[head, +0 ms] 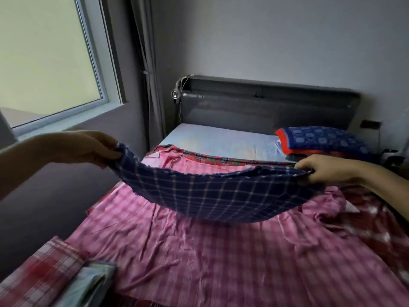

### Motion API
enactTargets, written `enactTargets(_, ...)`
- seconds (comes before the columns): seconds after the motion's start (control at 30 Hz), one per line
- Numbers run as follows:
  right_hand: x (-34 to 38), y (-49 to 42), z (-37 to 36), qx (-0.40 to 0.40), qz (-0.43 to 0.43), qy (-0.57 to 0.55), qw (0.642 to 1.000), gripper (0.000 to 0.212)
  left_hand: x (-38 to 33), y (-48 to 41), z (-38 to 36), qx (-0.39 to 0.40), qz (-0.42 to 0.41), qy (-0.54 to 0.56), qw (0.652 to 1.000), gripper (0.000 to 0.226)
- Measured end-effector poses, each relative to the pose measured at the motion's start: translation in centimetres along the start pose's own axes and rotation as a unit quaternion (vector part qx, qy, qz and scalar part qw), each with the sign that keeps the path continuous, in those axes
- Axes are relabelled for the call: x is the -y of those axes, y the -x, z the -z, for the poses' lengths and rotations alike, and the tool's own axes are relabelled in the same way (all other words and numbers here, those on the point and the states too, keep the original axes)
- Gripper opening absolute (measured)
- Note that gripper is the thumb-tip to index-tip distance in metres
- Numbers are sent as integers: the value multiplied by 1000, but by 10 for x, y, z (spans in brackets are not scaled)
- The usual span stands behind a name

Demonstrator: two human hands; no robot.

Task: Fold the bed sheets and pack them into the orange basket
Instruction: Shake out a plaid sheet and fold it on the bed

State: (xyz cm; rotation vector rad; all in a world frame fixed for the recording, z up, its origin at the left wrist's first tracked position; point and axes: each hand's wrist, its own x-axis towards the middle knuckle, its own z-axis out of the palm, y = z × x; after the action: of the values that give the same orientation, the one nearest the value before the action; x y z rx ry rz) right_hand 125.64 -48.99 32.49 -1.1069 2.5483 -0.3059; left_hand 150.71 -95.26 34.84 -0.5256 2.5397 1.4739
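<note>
The left hand (93, 149) and right hand (325, 169) are each pinching an end of the blue sheet (210, 196), which is sagging mid-frame; pulling it taut and matching edges is probably wisest

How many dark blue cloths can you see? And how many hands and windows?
Dark blue cloths: 2, the checked sheet held up and the folded dotted cloth by the headboard.
Hands: 2, the left hand and right hand, each gripping the checked sheet.
Windows: 1, the window.
Total: 5.
</note>
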Motion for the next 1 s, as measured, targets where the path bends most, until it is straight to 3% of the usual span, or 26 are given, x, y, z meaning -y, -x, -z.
enactTargets(0.13, -4, 5, -34, 230, -25, -54, 971, 21, 25, 7, -17, 121, 48, -25, 991, 73)
enactTargets(0.17, -5, 3, -46, 264, -35, -66, 961, 26, 33, 7, -24, 135, 70, -38, 988, 70)
enactTargets(0.27, -3, -6, -77, 317, -60, -67, 944, 20, 58, -8, -41, 124, 126, -40, 983, 30)
enactTargets(0.37, -4, -26, -105, 274, -97, -1, 957, 30, 89, -33, -61, 37, 170, 22, 985, 7)
enactTargets(0.5, -20, -65, -148, 188, -142, 38, 971, 29, 133, -76, -87, -91, 223, 199, 950, 12)
enactTargets(0.57, -29, -91, -166, 169, -163, 61, 970, 25, 150, -100, -101, -141, 242, 224, 934, 16)
enactTargets(0.63, -41, -119, -185, 143, -195, 80, 967, 19, 166, -123, -113, -189, 265, 191, 926, 18)
enactTargets(0.73, -50, -168, -209, 122, -239, 122, 956, 28, 196, -171, -125, -244, 277, 123, 921, 11)
enactTargets(1.0, -39, -325, -255, 136, -163, 182, 960, 35, 260, -316, -127, -252, 253, 32, 934, 17)
